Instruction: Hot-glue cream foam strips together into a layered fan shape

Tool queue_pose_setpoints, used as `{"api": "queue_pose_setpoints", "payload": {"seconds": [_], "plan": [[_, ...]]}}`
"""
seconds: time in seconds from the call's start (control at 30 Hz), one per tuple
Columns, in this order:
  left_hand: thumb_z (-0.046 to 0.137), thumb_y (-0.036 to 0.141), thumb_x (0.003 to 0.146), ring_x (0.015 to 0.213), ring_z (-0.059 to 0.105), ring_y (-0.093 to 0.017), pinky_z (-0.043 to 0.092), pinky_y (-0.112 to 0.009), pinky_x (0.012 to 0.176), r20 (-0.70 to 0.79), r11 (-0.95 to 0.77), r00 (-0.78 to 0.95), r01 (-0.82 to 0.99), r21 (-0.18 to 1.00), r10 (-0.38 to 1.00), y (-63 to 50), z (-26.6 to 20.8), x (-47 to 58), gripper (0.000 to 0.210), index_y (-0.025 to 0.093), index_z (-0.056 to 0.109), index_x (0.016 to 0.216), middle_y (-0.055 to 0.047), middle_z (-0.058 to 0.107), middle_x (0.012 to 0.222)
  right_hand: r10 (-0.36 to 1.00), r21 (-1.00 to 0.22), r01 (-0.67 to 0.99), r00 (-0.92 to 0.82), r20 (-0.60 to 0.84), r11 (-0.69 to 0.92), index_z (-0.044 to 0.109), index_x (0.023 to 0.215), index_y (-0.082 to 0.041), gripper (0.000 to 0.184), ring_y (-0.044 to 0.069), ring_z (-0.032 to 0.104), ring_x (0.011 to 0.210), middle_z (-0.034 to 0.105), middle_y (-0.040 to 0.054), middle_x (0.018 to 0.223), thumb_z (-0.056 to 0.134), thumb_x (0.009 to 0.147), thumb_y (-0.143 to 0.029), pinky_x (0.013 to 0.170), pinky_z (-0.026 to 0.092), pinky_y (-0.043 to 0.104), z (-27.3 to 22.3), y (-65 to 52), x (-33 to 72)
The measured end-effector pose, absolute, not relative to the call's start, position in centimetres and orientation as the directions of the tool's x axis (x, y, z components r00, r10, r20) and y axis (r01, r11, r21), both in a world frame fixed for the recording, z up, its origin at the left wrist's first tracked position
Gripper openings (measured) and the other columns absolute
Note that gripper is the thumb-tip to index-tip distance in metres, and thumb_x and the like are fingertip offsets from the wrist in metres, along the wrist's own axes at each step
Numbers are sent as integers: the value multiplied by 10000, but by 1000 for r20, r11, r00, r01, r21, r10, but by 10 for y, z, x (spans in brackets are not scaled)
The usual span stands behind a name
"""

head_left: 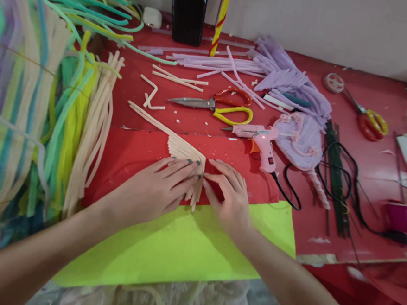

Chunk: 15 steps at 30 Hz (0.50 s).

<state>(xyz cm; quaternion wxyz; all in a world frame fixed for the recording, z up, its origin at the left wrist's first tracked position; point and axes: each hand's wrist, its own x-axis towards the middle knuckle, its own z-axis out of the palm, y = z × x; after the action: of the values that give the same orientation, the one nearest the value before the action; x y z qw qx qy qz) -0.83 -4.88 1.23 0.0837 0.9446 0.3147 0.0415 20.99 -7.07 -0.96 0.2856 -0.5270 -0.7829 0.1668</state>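
Note:
A fan-shaped piece of cream pipe cleaners [186,147], set side by side and bent at the right edge, lies on the red sheet. Across its lower part my left hand [163,182] rests with stretched fingers, pressing it down. At the bent edge my right hand [229,187] has thumb and forefinger close together, pinching the pipe cleaners there. The short lower ends stick out between both hands. Two long strands run off to the upper left. Beyond the piece lie scissors [212,103] with red and yellow handles, and a pink glue gun [260,140] points left.
Bundles of coloured pipe cleaners [16,88] crowd the left side. Lilac pipe cleaners [286,70] spread at the back, near a black phone [188,14]. A lilac pipe-cleaner shape [303,141], the glue gun's black cable [293,196] and more scissors [369,120] are rightward. A yellow-green sheet [176,248] lies in front.

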Motion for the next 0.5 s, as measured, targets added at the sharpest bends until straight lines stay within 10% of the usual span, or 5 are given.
{"api": "queue_pose_setpoints", "payload": {"seconds": [0.5], "plan": [[417,257,951,1363,379,-256,283,-440,1135,33,-789,799,585,189,601,-49,12,-8,424,162,475,1360,-95,372,1509,921,-560,733,-268,284,386,604,1006,-228,127,220,530,1212,612,71,1265,553,896,-190,989,431,421,-11,-70,209]]}}
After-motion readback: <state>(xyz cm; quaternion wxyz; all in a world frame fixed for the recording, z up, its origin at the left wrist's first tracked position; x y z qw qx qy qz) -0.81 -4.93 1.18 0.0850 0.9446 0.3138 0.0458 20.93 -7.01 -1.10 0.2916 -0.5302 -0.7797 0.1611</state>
